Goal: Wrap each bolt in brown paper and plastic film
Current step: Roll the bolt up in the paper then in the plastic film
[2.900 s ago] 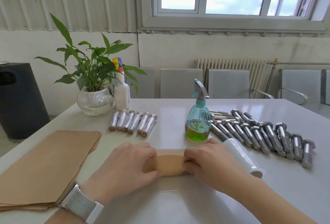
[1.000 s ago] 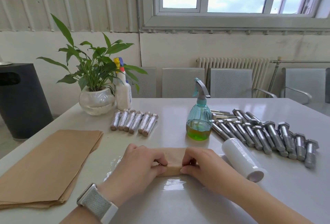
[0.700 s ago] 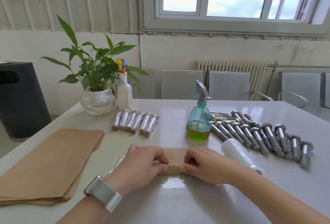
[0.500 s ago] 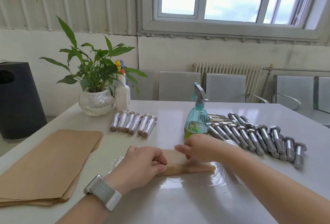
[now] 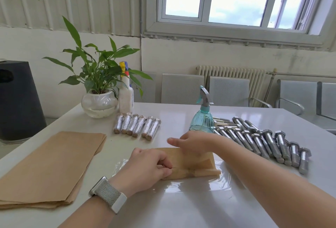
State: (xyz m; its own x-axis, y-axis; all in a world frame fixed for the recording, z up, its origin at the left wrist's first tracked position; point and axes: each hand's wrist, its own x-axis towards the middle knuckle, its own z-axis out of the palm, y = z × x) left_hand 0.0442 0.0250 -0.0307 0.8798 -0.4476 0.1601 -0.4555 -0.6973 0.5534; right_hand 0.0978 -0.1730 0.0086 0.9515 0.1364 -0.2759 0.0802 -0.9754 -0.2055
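Head view shows the right hand (image 5: 195, 145) has let go of the paper-wrapped bolt (image 5: 192, 166), which half a second ago it was just leaving and a moment before that was pinching together with the left. Now it hangs over the far side of the bundle, fingers spread and holding nothing, reaching toward the far edge of the table (image 5: 181, 207). The roll of film that lay to the right of the bundle earlier is hidden now, likely behind that arm.

The left hand (image 5: 148, 167) is curled tight on the left end of the bundle, pinning it to the table near the front edge. A sheet of plastic film (image 5: 221, 177) lies spread flat beneath it, glinting at both sides.

From where I stand, the paper stage looks done for this bolt and the film stage is beginning; the free hand seems to be going for the far edge of the film to fold it over.

Six wrapped bolts (image 5: 137, 127) sit in a row toward the back, left of the spray bottle (image 5: 202, 118). Many bare bolts (image 5: 263, 140) wait along the right side, and the stack of brown paper (image 5: 49, 167) lies at the left front corner.
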